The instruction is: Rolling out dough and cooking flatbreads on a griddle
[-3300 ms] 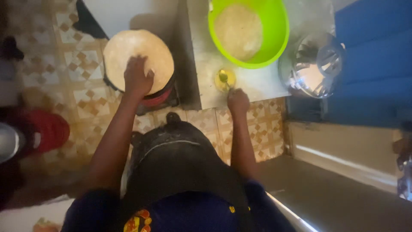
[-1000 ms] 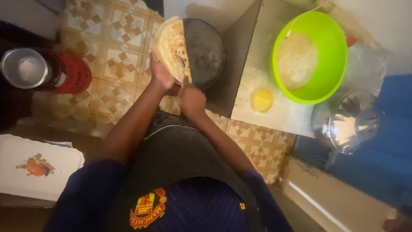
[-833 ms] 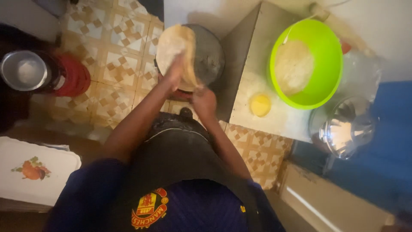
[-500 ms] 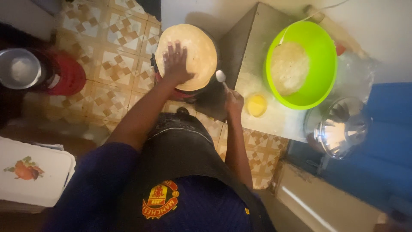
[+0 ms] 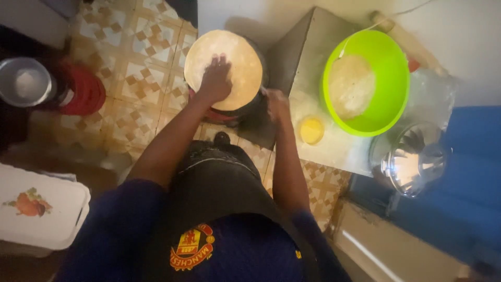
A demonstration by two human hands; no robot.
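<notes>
A round pale flatbread (image 5: 240, 62) lies flat on a dark pan (image 5: 261, 86) set over a red stove on the floor. My left hand (image 5: 215, 79) rests on top of the flatbread, palm down with the fingers spread. My right hand (image 5: 275, 102) hangs just right of the pan, at the near corner of a low grey metal table (image 5: 308, 57). Its fingers are curled, and whether they hold anything is not clear. A small yellow cup (image 5: 312, 129) stands on the table beside that hand.
A lime green bowl (image 5: 397, 68) holding pale dough (image 5: 350, 86) sits on the table, with a shiny metal lid (image 5: 413, 163) at its right. On the tiled floor at left stand a red container (image 5: 83, 94) with a metal pot (image 5: 23, 81), and a white tray (image 5: 47, 219).
The flatbread, held up on edge by both hands a second ago, now lies flat on the pan. My left hand is on top of it; my right hand has drawn back toward the table.
</notes>
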